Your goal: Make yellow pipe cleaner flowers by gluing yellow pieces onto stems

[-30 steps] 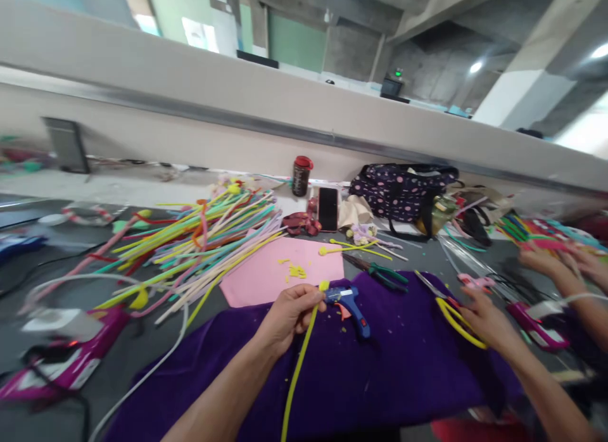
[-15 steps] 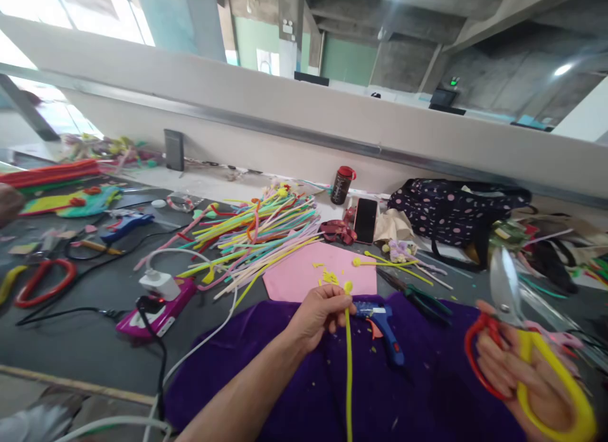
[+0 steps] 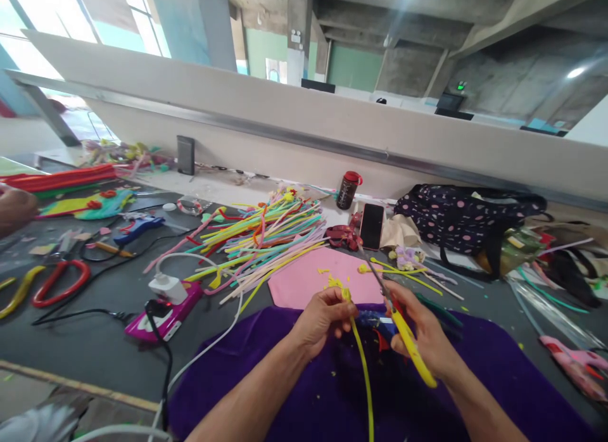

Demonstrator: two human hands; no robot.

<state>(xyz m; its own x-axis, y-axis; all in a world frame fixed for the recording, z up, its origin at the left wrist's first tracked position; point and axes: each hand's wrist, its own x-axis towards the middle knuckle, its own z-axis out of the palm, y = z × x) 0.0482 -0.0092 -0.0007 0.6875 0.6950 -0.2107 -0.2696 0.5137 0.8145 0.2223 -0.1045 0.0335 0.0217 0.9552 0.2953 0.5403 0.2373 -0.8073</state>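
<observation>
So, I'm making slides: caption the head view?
Left hand pinching a fuzzy yellow stem, right hand holding metal scissors, yellow handle showing, over purple cloth.

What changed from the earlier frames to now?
The right hand has lifted the scissors off the purple cloth and carried them left, close to the left hand. The camera view has swung left. The left hand still pinches the yellow stem near its top; the blue glue gun still lies on the cloth.
</observation>
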